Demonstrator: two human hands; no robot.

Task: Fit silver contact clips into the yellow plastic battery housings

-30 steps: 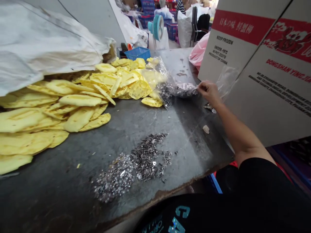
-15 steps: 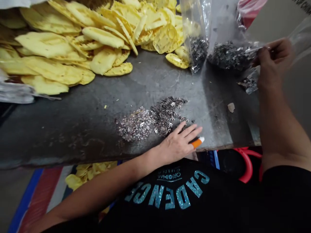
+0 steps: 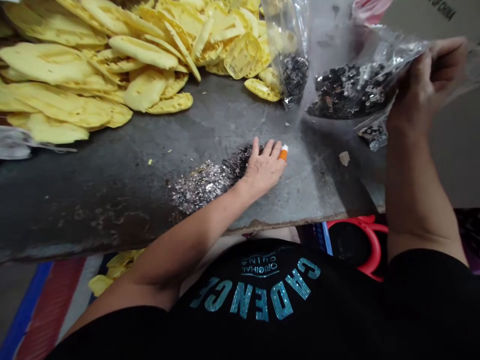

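Observation:
My left hand [image 3: 263, 167] rests on the dark table [image 3: 112, 190], fingers together over the right end of a heap of small shiny metal parts [image 3: 202, 182]. An orange and white tipped thing [image 3: 283, 152] sticks out from under its fingers. My right hand [image 3: 427, 85] is raised at the right, gripping a clear plastic bag [image 3: 356, 87] that holds dark metal parts. A second clear bag with parts [image 3: 290, 60] stands beside it.
A large pile of yellow flat plastic pieces [image 3: 123, 60] covers the table's far left. A cardboard box [image 3: 442, 125] stands at the right. A small pale scrap [image 3: 344, 158] lies on the table. Below the edge are a red plastic thing [image 3: 369, 245] and more yellow pieces [image 3: 112, 270].
My left hand slid forward from the table's front edge onto the metal parts heap. My right hand lifted the bag of parts higher.

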